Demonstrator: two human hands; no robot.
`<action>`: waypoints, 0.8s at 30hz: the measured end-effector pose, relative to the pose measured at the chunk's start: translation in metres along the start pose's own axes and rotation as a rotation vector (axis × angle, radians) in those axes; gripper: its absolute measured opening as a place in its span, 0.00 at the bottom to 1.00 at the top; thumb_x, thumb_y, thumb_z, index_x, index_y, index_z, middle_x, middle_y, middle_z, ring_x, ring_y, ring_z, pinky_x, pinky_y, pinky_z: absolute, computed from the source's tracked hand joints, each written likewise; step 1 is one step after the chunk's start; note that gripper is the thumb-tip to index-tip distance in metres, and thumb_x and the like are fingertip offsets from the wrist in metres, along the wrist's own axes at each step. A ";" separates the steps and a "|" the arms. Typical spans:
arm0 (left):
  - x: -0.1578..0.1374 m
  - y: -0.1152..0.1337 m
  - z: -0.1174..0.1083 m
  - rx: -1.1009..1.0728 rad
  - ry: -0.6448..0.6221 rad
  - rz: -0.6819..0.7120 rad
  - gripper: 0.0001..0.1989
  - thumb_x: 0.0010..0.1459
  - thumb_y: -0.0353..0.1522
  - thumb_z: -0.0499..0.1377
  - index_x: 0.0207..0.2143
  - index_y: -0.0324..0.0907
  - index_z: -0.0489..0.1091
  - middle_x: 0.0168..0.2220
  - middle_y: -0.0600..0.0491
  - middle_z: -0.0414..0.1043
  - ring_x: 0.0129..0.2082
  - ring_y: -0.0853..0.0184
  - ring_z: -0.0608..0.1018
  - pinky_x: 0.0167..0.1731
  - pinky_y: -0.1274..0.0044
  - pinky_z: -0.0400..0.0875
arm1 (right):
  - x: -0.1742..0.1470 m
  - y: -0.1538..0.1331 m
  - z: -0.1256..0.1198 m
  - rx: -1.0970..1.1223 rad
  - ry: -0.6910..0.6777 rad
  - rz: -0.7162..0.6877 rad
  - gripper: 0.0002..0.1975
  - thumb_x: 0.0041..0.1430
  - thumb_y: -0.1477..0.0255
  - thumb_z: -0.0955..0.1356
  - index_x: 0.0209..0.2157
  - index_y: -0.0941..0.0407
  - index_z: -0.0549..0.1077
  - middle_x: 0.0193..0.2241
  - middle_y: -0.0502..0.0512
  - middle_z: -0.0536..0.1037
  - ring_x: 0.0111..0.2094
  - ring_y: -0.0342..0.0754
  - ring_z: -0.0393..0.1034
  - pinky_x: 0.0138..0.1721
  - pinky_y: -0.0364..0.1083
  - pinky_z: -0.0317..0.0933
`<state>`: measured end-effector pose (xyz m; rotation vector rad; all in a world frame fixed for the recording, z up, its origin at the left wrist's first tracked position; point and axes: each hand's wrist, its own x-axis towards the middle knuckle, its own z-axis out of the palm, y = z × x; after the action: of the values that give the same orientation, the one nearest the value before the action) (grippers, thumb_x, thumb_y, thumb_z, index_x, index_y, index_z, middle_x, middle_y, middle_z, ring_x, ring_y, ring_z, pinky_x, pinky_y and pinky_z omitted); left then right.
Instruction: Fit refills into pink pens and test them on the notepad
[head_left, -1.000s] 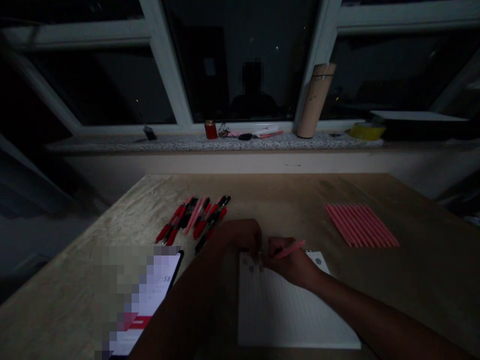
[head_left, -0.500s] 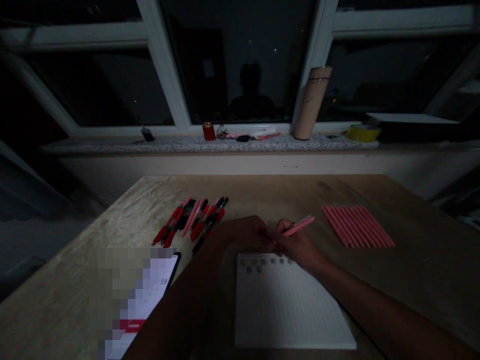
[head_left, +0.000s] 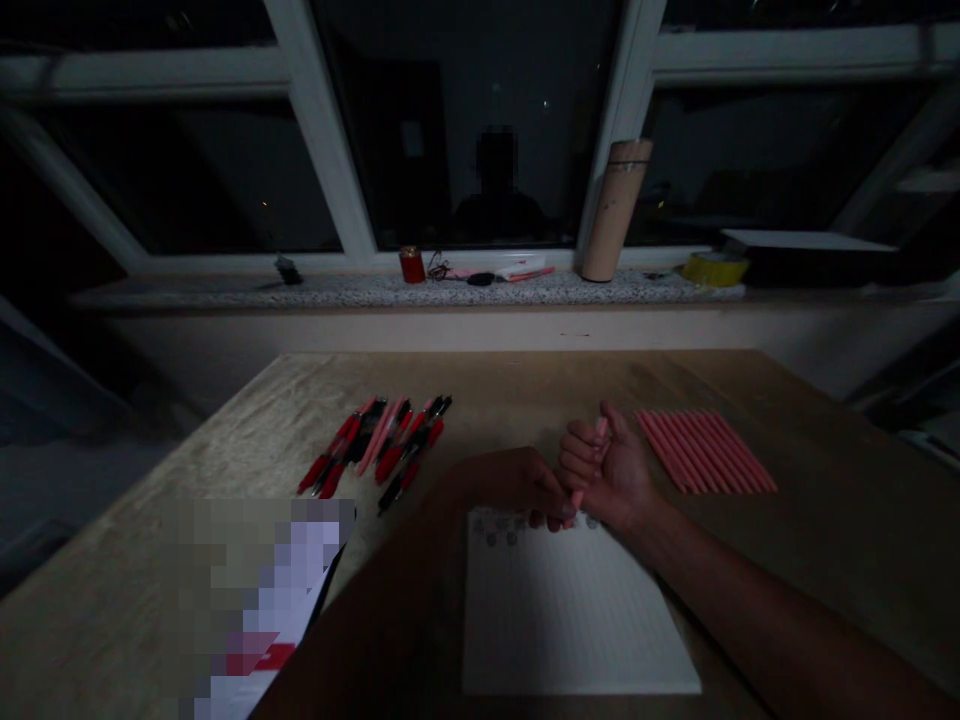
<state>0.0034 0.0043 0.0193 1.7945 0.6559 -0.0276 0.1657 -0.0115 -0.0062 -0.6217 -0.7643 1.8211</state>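
Note:
Above the top edge of a lined notepad (head_left: 577,610), my right hand (head_left: 619,475) is turned palm toward me, its fingers curled around a pink pen (head_left: 602,428). My left hand (head_left: 529,480) pinches a pink end that shows below the right fist. The fist hides the stretch between, so I cannot tell whether both ends are one piece. Small round scribbled marks run along the top of the page. To the right, several pink pens (head_left: 705,452) lie side by side in a neat row. Red, black and pink pens (head_left: 382,445) lie loosely to the left.
A phone (head_left: 300,590), partly blurred out, lies beside my left forearm. On the windowsill stand a tan flask (head_left: 616,210), a small red jar (head_left: 412,264) and a roll of yellow tape (head_left: 714,269). The table's far edge runs below the sill.
My right hand has rolled from a writing grip to a palm-up fist around the pink pen. My left hand has shifted slightly right and down, still pinching. The view has shifted slightly.

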 end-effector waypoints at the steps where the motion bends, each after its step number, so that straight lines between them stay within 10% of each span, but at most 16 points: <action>1: 0.001 0.001 0.001 0.007 -0.009 -0.004 0.12 0.56 0.36 0.57 0.28 0.38 0.74 0.24 0.56 0.72 0.21 0.77 0.69 0.25 0.84 0.63 | -0.001 -0.001 0.000 0.008 -0.004 0.006 0.27 0.54 0.48 0.58 0.17 0.53 0.44 0.12 0.40 0.44 0.13 0.38 0.32 0.12 0.40 0.39; 12: 0.005 -0.006 0.003 -0.038 -0.047 0.046 0.12 0.55 0.38 0.58 0.28 0.38 0.73 0.22 0.57 0.70 0.21 0.77 0.70 0.24 0.84 0.63 | -0.004 -0.005 0.006 0.050 -0.025 0.042 0.28 0.54 0.44 0.55 0.17 0.53 0.47 0.12 0.41 0.45 0.13 0.38 0.33 0.12 0.40 0.39; 24: 0.005 -0.011 0.000 -0.114 -0.107 0.110 0.12 0.52 0.40 0.61 0.34 0.40 0.74 0.26 0.56 0.73 0.23 0.76 0.72 0.25 0.83 0.64 | -0.010 -0.014 0.030 -0.054 0.018 -0.012 0.12 0.58 0.60 0.63 0.28 0.53 0.65 0.21 0.47 0.63 0.20 0.42 0.58 0.22 0.42 0.58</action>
<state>0.0027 0.0086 0.0080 1.7045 0.4724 -0.0116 0.1566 -0.0234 0.0248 -0.6667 -0.8052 1.7868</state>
